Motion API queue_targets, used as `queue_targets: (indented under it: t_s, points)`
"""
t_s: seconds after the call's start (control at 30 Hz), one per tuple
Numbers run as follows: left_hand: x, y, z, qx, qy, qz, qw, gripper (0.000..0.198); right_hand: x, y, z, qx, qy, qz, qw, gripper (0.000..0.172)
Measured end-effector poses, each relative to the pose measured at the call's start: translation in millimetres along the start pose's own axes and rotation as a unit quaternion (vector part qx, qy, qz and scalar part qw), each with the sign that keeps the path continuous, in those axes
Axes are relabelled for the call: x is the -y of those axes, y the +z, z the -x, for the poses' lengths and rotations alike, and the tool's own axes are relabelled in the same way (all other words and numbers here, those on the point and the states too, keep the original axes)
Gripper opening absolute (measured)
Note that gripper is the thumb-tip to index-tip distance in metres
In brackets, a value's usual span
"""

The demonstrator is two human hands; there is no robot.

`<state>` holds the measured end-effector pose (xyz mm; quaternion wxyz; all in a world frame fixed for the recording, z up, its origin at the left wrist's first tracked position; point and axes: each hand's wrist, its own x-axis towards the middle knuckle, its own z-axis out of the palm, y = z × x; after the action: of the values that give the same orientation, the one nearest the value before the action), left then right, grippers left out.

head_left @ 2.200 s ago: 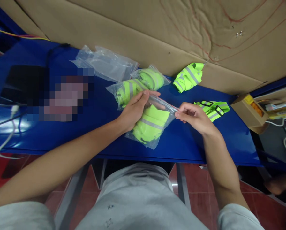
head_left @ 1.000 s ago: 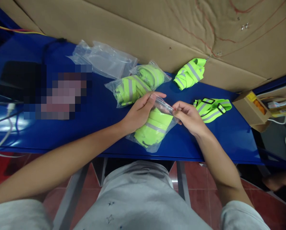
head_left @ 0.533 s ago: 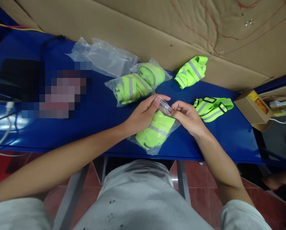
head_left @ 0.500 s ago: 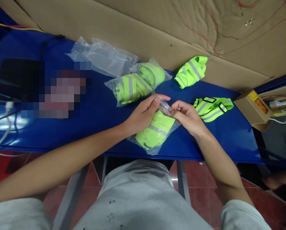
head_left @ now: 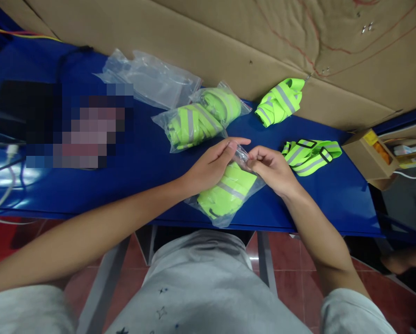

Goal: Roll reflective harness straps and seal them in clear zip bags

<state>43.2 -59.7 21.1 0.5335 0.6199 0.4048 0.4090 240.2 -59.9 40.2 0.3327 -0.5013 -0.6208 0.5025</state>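
Note:
Both of my hands grip the top edge of a clear plastic bag (head_left: 223, 220) near the table's front edge. Inside it lies a folded neon-yellow reflective strap (head_left: 229, 190) with a grey stripe. My left hand (head_left: 215, 164) pinches the bag's upper left with the thumb on top and the index finger stretched out. My right hand (head_left: 270, 169) pinches the upper right edge between thumb and curled fingers. Just beyond, two bagged reflective straps (head_left: 194, 125) lie together. To the right is a loose folded strap (head_left: 312, 157) with black buckles, and behind it a bundled strap (head_left: 281, 102).
Clear plastic bags (head_left: 155, 81) lie at the back of the blue table (head_left: 141, 167), against a cardboard-covered panel (head_left: 208, 51). A black device (head_left: 9, 116) with a white cable and a blurred patch are at left. An open cardboard box (head_left: 368, 157) stands at right. Part of another person's arm shows lower right.
Almost nothing differs. My hands stay on the bag's top edge, and the view has shifted slightly.

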Motion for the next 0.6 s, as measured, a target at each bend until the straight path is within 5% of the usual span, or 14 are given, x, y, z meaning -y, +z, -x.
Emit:
queue_targets:
  t_s: [0.6]
  points:
    - [14.6,3.7,3.4,0.097,-0.06,0.107,0.988,0.062,-5.1,-0.4,2.2,0.064,-0.019,-0.051,0.996,0.024]
